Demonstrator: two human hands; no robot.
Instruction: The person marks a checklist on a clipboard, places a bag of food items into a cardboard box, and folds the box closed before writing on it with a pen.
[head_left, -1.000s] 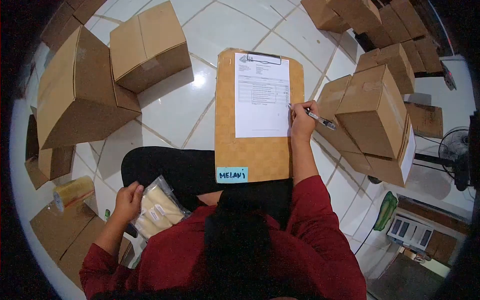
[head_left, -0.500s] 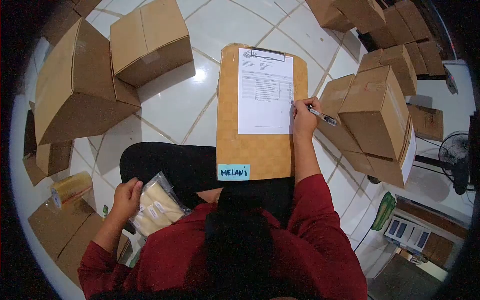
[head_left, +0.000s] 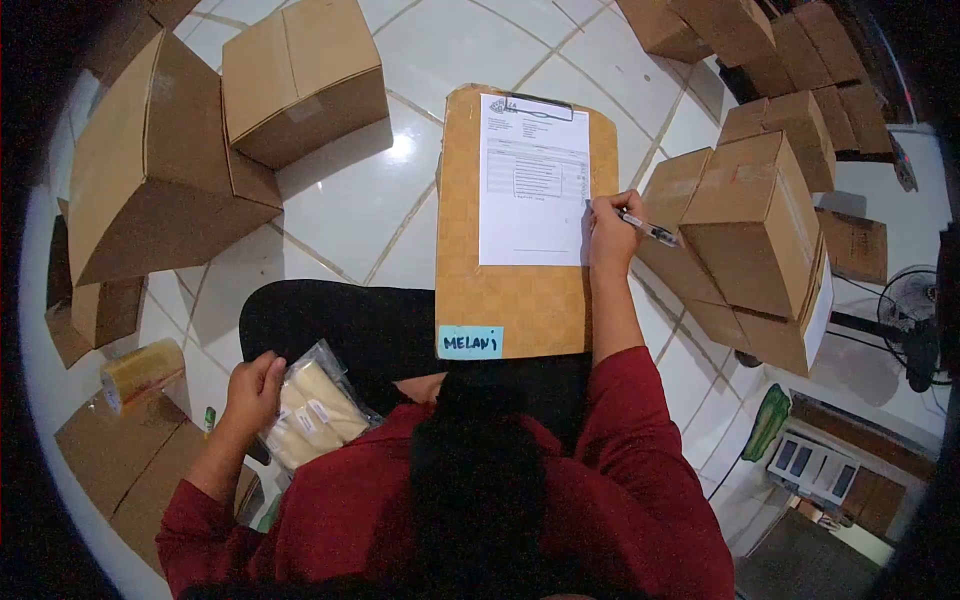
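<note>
My right hand [head_left: 614, 235] grips a pen [head_left: 648, 228], with its tip by the right edge of a printed sheet [head_left: 530, 235]. That sheet, which carries a table of lines, is held by the clip of a tan clipboard [head_left: 515, 305] on my lap. A blue label reading "MELANI" [head_left: 471, 343] is at the board's lower left corner. On the left, my left hand [head_left: 255, 392] is closed on the edge of a clear plastic packet [head_left: 315, 410] with pale cream, roll-like contents and small white labels. The packet rests against my thigh and red shirt.
Cardboard boxes stand at the left [head_left: 150, 190], upper left [head_left: 305, 85] and right [head_left: 750, 220] on the white tiled floor [head_left: 340, 210]. A roll of clear tape [head_left: 142, 375] sits on a box at the lower left. A small fan [head_left: 915, 300] is at the far right.
Almost nothing differs. The clipboard and sheet appear shifted very slightly right and up in view; both hands keep their holds.
</note>
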